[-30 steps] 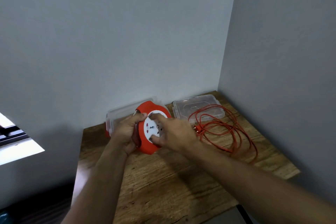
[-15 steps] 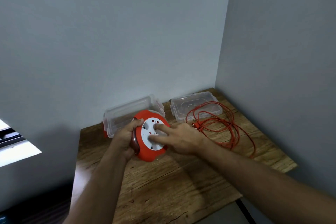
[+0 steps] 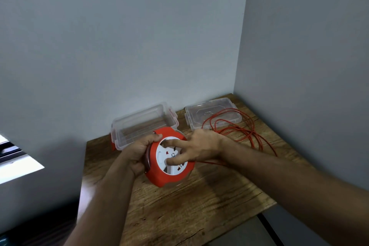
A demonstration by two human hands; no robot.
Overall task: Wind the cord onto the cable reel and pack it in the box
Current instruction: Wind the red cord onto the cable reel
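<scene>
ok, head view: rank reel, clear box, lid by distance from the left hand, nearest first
1. Cable reel: gripped in the left hand.
2. Clear box: just behind the hand, by the wall.
3. Lid: farthest, back right, under some cord.

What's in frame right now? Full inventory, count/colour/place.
cable reel: 1, red body with white socket face, held just above the table's middle, in front of the box
cord: 1, red-orange, loose loops on the table's right side, partly over the lid
box: 1, clear plastic with red clips, open, back of the table by the wall
lid: 1, clear plastic, flat on the table right of the box
table: 1, brown wood grain, in the room's corner
left hand: 1, grips the reel's left rim
right hand: 1, fingers on the reel's white face
</scene>
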